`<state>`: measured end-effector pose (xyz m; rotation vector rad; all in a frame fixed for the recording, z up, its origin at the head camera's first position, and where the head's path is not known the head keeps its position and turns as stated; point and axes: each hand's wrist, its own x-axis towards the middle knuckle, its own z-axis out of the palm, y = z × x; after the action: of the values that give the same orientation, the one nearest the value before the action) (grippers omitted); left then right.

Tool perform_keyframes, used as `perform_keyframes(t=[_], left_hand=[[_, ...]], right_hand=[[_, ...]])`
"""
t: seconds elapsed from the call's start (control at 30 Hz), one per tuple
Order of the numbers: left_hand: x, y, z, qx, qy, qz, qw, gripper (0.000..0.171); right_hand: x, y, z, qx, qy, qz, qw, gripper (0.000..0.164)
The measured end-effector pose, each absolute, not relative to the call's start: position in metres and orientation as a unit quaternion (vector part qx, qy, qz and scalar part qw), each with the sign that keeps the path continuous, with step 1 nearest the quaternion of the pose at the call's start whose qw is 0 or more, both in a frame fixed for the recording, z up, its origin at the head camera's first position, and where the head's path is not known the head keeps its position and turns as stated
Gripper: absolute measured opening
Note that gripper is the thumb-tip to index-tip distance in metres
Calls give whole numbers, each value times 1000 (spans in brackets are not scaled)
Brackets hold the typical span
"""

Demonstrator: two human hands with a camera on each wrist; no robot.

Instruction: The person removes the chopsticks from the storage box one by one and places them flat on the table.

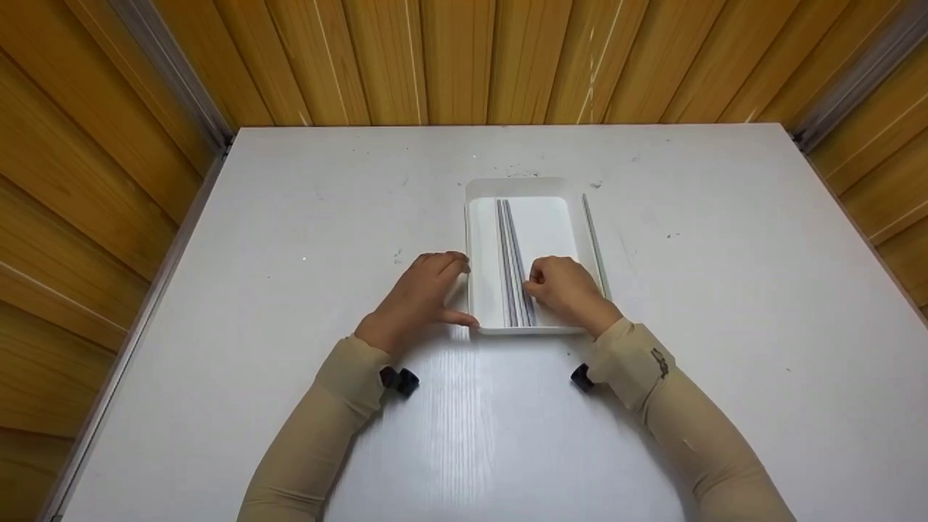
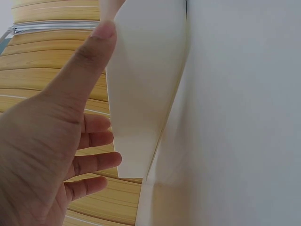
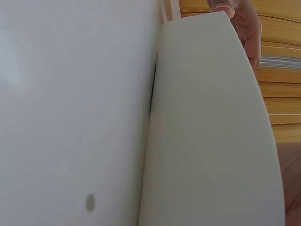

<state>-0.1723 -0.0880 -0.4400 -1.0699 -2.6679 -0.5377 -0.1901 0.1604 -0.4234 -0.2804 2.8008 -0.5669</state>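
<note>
A white rectangular tray (image 1: 565,225) stands on the table, with several slim silver-grey chopsticks (image 1: 507,254) lying lengthwise inside it. My left hand (image 1: 424,290) rests against the tray's left side. Its thumb touches the near left corner and its fingers lie along the wall; in the left wrist view the fingers (image 2: 96,161) are fairly straight at the rim. Inside the tray, my right hand (image 1: 569,286) has curled fingers, with thumb and index pinching at the rightmost chopstick. The tray wall (image 3: 207,117) hides most of this hand in the right wrist view.
A thin grey-green strip (image 1: 597,246) runs along the outside of the tray's right wall. Beneath everything is a white table (image 1: 326,210) with small dark marks. Wood-panelled walls (image 1: 457,61) stand behind and at both sides. Each wrist carries a small black camera.
</note>
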Motion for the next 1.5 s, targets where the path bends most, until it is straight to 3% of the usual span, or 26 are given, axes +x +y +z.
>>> perform_keyframes(t=[1.5], left_hand=[[-173,-88,-441,-366,-906,-183,107,79]], right_hand=[[-193,158,-425,-84,972,-169,141,20]])
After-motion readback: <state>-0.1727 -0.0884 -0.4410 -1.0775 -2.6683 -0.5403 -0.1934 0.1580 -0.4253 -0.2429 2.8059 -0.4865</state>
